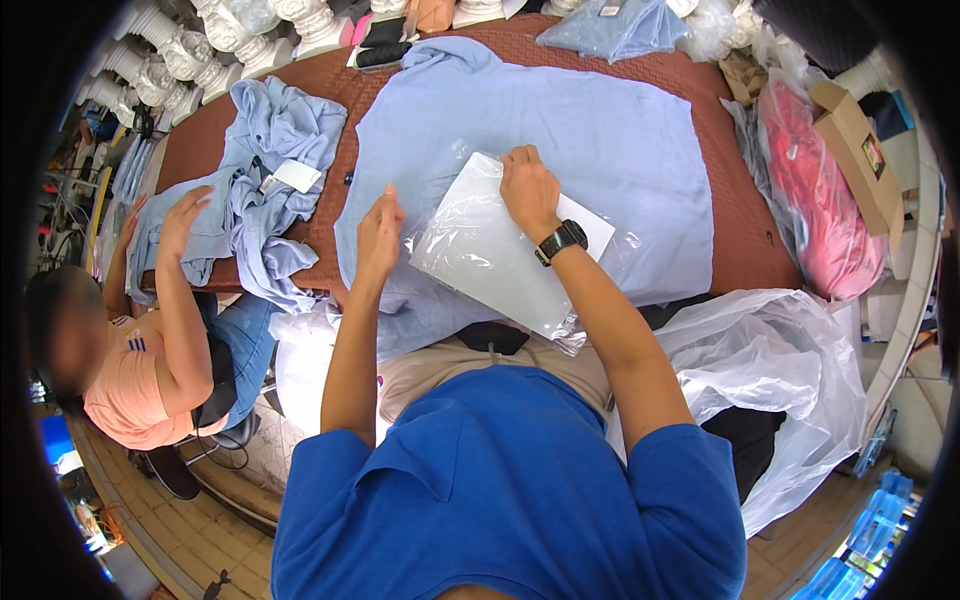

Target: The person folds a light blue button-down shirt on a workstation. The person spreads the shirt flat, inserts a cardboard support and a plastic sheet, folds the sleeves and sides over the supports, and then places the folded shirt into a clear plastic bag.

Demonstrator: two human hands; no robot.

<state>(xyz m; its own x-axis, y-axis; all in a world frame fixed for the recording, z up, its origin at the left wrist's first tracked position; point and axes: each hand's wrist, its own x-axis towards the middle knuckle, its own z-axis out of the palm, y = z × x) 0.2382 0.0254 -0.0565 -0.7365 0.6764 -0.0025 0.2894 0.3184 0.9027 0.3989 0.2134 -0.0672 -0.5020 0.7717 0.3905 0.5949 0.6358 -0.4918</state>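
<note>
A light blue garment (620,150) lies spread over the brown padded table in front of me. On it rests a white sheet (596,232), together with a clear plastic bag (490,255) that overhangs the near edge towards my lap. My right hand (530,190), below a black wristwatch, is closed at the sheet's upper edge, its fingers curled; whether it grips the bag too I cannot tell. My left hand (382,235) is just left of the bag, over the garment, with fingers partly extended and nothing visible in it.
At left, a seated person has both hands at a blue garment (285,120) with a white tag (297,176). White busts (185,55) line the far edge. A bagged blue garment (615,25), a red bagged bundle (815,200), and a cardboard box (860,155) stand beyond; a large plastic bag (770,350) hangs near right.
</note>
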